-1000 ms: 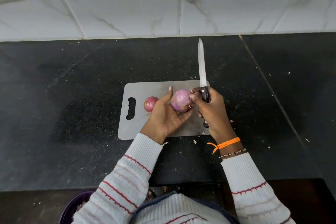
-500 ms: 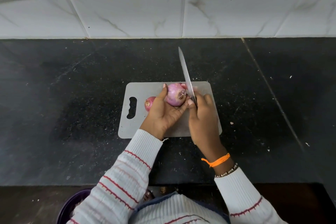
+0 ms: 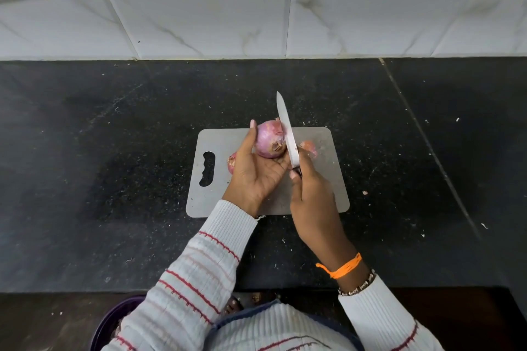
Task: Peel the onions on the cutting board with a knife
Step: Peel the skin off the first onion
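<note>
My left hand (image 3: 258, 172) cups a pink-purple onion (image 3: 269, 141) above the grey cutting board (image 3: 325, 179), its root end facing me. My right hand (image 3: 310, 196) grips the dark handle of a knife (image 3: 286, 129), whose blade lies against the onion's right side and points away from me. A second onion (image 3: 231, 162) rests on the board, mostly hidden behind my left hand. A small reddish piece of onion (image 3: 309, 148) shows on the board just right of the blade.
The board lies on a black stone counter (image 3: 114, 165) dotted with bits of skin. A white tiled wall (image 3: 256, 3) rises behind it. A purple bowl (image 3: 108, 328) sits below the counter's front edge at lower left.
My left hand has lifted the onion further from me and turned it. The knife swung from upright to lie against the onion's right side. A small reddish piece now shows right of the blade.
</note>
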`<state>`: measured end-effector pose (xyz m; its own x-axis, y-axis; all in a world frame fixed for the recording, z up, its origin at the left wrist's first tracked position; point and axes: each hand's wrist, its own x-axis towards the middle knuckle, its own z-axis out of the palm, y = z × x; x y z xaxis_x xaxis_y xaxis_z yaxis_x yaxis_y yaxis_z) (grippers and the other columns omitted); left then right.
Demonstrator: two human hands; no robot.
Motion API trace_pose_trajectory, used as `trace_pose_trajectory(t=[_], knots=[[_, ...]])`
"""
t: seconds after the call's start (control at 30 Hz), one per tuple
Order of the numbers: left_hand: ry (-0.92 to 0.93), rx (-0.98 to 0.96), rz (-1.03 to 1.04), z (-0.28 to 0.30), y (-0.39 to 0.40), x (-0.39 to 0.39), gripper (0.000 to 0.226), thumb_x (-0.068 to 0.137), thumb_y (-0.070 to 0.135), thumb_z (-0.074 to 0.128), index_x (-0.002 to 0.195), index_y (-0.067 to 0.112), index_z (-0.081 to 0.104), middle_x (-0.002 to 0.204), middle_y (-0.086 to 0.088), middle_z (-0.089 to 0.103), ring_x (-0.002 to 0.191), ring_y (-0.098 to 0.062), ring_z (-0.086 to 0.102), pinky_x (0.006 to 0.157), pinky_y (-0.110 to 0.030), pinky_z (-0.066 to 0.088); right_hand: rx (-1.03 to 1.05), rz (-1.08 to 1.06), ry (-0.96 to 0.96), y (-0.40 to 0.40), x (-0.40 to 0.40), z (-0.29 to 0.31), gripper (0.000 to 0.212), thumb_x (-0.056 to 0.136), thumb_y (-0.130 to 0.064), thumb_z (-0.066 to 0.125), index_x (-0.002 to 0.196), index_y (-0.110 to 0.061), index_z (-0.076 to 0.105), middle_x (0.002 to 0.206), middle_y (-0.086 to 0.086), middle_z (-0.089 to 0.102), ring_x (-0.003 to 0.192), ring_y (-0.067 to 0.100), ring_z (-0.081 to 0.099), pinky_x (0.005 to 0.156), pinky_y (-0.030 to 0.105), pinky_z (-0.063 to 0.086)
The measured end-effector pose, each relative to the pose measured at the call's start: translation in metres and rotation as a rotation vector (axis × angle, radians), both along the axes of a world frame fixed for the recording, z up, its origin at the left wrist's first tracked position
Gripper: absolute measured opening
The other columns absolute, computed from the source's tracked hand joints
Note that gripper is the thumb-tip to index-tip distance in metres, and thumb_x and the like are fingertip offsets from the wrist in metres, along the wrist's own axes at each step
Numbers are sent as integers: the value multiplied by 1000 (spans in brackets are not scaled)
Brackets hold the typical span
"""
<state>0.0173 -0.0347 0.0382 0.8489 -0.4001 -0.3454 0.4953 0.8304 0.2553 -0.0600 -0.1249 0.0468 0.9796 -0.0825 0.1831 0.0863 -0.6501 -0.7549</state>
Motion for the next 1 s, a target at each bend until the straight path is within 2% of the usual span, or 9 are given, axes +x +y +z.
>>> trace_pose_trajectory(t=[0.13,0.27,0.37,0.47,0.6,0.77,0.83,0.9,1.0], knots=[[1,44,-2,-2,3,4,38,73,32,63,98,4,57,83,-11,61,78,-19,61,72,-33,57,-4,44,33,1,-2,9,41,98,-14,39,138,-19,38,114,5,62,104,21,58,84,29,46],[-79,49,-72,-2,1,1,17,79,21,54,82,7,64,76,-4,64,72,-14,63,64,-28,54,-60,117,76,-5,4,32,46,98,-14,38,142,-25,34,117,3,61,104,22,58,88,38,47],[-131,126,-99,-2,2,-1,21,76,22,57,90,7,56,75,-4,65,71,-16,65,60,-25,54,-92,141,111,-9,10,39,46,98,-13,37,142,-25,33,118,3,61,107,22,57,92,41,45],[-159,176,-90,-2,6,1,29,80,24,56,101,4,54,82,-9,68,73,-16,66,60,-25,54,-145,90,67,-6,7,38,45,97,-15,37,141,-21,33,111,8,63,101,26,58,85,41,48],[-148,172,-26,-3,10,7,37,77,25,60,111,15,52,103,-17,63,87,-23,64,67,-28,58,-176,-1,-2,-6,4,34,44,97,-17,35,141,-19,32,108,10,62,95,28,59,79,40,49],[-117,141,-56,-2,9,7,44,76,28,58,110,0,51,84,-13,69,78,-19,68,79,-30,56,-189,29,47,1,-3,29,42,97,-15,35,138,-17,32,105,11,62,92,30,59,77,44,49],[-125,166,-58,-4,12,8,39,74,23,58,105,0,52,85,-14,70,81,-20,68,79,-32,57,-192,38,92,-4,0,33,39,97,-17,36,136,-19,36,104,9,63,93,29,59,79,43,49],[-146,213,-66,-5,18,9,32,74,18,58,101,1,52,90,-17,69,89,-23,64,85,-34,54,-180,80,149,-12,6,40,32,98,-17,36,129,-20,43,102,5,63,94,25,59,82,41,48],[-159,236,-82,-4,23,10,23,86,16,52,103,0,51,95,-19,66,95,-25,61,84,-33,53,-128,136,196,-18,16,44,27,97,-14,38,121,-17,51,102,6,64,95,21,59,83,38,47]])
